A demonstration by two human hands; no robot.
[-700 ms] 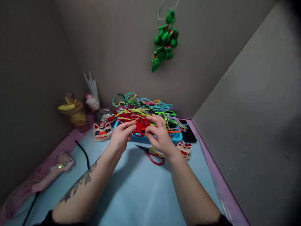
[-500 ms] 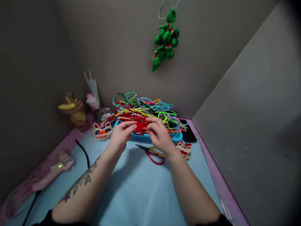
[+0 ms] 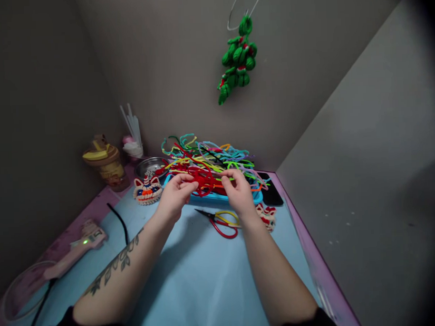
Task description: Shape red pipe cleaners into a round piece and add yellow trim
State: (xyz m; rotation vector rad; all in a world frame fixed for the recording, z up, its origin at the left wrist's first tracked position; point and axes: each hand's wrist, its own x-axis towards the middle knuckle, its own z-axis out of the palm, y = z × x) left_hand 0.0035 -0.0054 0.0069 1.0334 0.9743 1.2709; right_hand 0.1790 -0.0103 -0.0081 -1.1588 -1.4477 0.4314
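A small bundle of looped red cord is held up in front of the blue tray. My left hand pinches its left side between thumb and fingers. At the right, my right hand is closed in a pinch at the end of a red strand, a short way from the bundle; the fingertips show only small. Behind and below both hands, the blue tray is heaped with fuzzy cords in many colours. Scissors with one red and one yellow handle lie below the hands, blades to the left.
A braided animal-face piece and a metal bowl stand left of the tray. Another braided face and a dark phone lie right. A pink glue gun with cable sits far left, near a lidded cup.
My right hand has moved slightly to the right, away from my left hand. The red bundle now shows looser, more open loops. My left hand has barely moved.
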